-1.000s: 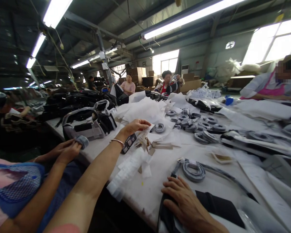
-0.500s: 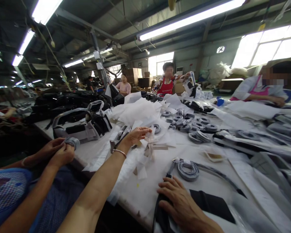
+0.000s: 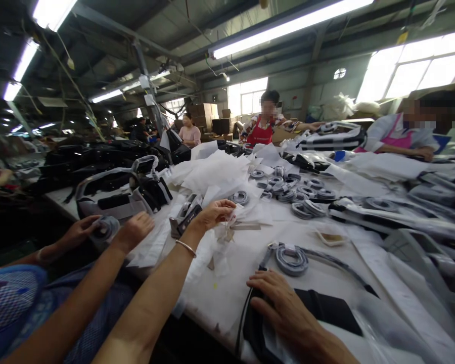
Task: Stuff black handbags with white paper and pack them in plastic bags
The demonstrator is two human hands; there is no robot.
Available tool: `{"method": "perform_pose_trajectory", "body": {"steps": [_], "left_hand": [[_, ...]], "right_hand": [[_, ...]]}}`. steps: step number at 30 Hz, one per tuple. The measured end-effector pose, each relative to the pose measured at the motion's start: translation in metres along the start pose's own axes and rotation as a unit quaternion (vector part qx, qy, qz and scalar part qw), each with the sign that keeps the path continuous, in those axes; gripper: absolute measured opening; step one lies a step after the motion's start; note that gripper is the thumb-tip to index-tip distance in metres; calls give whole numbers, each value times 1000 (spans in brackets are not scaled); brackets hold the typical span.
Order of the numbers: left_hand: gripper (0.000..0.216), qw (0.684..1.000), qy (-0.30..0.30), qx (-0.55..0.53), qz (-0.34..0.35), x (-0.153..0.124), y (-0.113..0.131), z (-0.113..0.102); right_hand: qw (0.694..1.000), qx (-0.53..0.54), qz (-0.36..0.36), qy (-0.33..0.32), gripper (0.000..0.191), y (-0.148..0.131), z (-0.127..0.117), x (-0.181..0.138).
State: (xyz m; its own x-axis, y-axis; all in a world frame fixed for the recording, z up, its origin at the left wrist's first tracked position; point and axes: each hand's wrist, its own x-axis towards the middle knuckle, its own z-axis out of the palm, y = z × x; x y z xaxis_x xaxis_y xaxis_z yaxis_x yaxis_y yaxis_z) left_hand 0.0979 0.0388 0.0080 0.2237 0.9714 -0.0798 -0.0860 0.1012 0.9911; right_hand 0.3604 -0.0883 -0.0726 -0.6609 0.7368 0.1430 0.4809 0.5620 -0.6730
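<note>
The long white worktable [image 3: 235,298] runs from the near edge to the far end of the hall and is covered in stock. A heap of white non-woven sheets [image 3: 216,172] lies at the far centre. To its left is a grey and black padded piece [image 3: 116,194], and to its right a scatter of grey strap coils [image 3: 301,194].

At the near right edge lies a black fabric panel [image 3: 328,313]. The person's right hand [image 3: 282,308] rests on its left end with the fingers spread flat. It grips nothing and pins the panel to the table. Just beyond that hand sits a single coiled grey strap [image 3: 291,258], apart from the fingers.

The left hand [image 3: 212,215] reaches out at centre. Its fingertips are pinched together on a small paper slip [image 3: 227,222], which hangs over a litter of paper scraps [image 3: 216,260]. A grey tape dispenser [image 3: 182,218] stands just left of that wrist.

At the near left, a co-worker's hands [image 3: 131,231] close round a grey roll [image 3: 104,227].

The work in hand looks like picking one slip out of the loose papers while the panel is kept steady. Bringing the two together would call for a light pinch, so the thin paper neither tears nor drags its neighbours along. The flat hand would need to keep its weight on the cloth.
</note>
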Motion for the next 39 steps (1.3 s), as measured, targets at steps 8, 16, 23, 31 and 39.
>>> {"method": "perform_pose_trajectory", "body": {"steps": [8, 16, 23, 31, 39], "left_hand": [[43, 996, -69, -62, 20, -22, 3, 29], [44, 992, -114, -48, 31, -27, -3, 47], [38, 992, -114, 33, 34, -28, -12, 45], [35, 975, 21, 215, 45, -5, -31, 9], [26, 938, 59, 319, 123, -1, -36, 3]], "right_hand": [[949, 255, 115, 145, 40, -3, -34, 24], [895, 381, 142, 183, 58, -28, -43, 74], [889, 420, 121, 139, 33, -11, -24, 84], [844, 483, 171, 159, 42, 22, -19, 69], [814, 527, 184, 162, 45, 30, -23, 67]]}}
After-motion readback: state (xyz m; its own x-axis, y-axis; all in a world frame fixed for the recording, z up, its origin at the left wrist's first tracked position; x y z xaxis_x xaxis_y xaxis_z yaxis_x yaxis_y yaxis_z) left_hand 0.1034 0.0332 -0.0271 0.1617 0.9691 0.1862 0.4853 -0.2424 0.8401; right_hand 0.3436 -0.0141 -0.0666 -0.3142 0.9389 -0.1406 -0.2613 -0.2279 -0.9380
